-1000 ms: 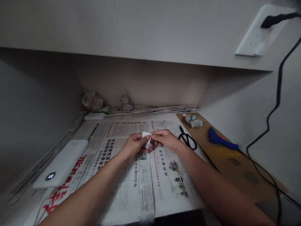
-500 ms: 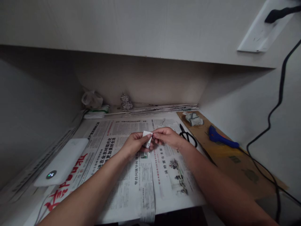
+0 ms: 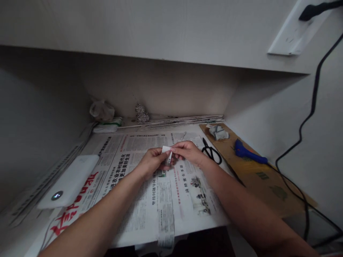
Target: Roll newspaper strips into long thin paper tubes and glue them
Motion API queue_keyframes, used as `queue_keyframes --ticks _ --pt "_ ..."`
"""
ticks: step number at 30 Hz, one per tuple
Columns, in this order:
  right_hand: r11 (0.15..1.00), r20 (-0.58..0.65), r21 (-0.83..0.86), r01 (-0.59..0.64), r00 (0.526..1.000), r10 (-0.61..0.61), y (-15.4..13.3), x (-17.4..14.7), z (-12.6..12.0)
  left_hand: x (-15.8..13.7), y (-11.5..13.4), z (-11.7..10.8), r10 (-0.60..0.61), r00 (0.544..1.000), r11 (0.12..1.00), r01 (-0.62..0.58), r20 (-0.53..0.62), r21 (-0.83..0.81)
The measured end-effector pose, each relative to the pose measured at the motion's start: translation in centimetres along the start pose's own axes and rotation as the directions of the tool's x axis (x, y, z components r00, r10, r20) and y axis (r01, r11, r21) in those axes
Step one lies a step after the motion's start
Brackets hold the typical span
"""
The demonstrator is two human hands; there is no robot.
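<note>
Between my two hands is the folded end of a newspaper strip (image 3: 166,149), white with a little print. My left hand (image 3: 154,160) is closed on it from the left, thumb on top. From the right, the thumb and fingertips of my right hand (image 3: 184,151) pinch its edge. What looks like the rest of the strip (image 3: 165,221) runs down toward me and hangs over the front edge; I cannot tell for sure that they join. Under both hands lie newspaper sheets (image 3: 139,200). Black-handled scissors (image 3: 211,153) rest just right of my right hand.
A white power bank (image 3: 72,178) lies at left. Thin paper sticks (image 3: 184,121), a twisted paper piece (image 3: 141,113) and a plastic bag (image 3: 102,110) line the back. On cardboard (image 3: 257,178) at right are a blue glue gun (image 3: 248,152) and a crumpled cloth-like bundle (image 3: 219,132).
My right fingers have shifted slightly over the folded paper, and less of its white face shows. The whole view has moved a little; both hands keep their hold.
</note>
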State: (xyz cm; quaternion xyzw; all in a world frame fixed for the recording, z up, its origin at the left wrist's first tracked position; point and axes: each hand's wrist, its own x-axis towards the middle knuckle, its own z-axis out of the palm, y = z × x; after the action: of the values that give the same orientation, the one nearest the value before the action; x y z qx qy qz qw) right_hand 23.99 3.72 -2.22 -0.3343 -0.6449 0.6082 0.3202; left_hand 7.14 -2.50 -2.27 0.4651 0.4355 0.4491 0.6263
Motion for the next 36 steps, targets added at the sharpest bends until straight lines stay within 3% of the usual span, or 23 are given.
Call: queue_keyframes --ticks 7,20,31,36 --pt "0.999 -0.066 0.026 -0.028 0.997 0.030 0.0 0.1 0.1 0.1 -0.2 -0.1 -0.052 0.998 0.998 0.053 0.025 -0.035" --pt "0.994 -0.131 0.104 -0.042 0.990 0.055 0.1 0.3 0.8 0.4 -0.3 -0.1 -0.017 0.999 1.000 0.017 -0.038 -0.002" --pt "0.991 -0.219 0.127 -0.041 0.973 0.069 -0.2 0.2 1.5 0.3 -0.4 -0.1 -0.001 1.000 0.999 0.003 -0.031 0.035" --pt "0.988 -0.204 0.156 -0.015 0.978 0.047 -0.1 0.3 0.9 0.3 -0.2 -0.1 0.002 1.000 1.000 -0.001 -0.025 0.018"
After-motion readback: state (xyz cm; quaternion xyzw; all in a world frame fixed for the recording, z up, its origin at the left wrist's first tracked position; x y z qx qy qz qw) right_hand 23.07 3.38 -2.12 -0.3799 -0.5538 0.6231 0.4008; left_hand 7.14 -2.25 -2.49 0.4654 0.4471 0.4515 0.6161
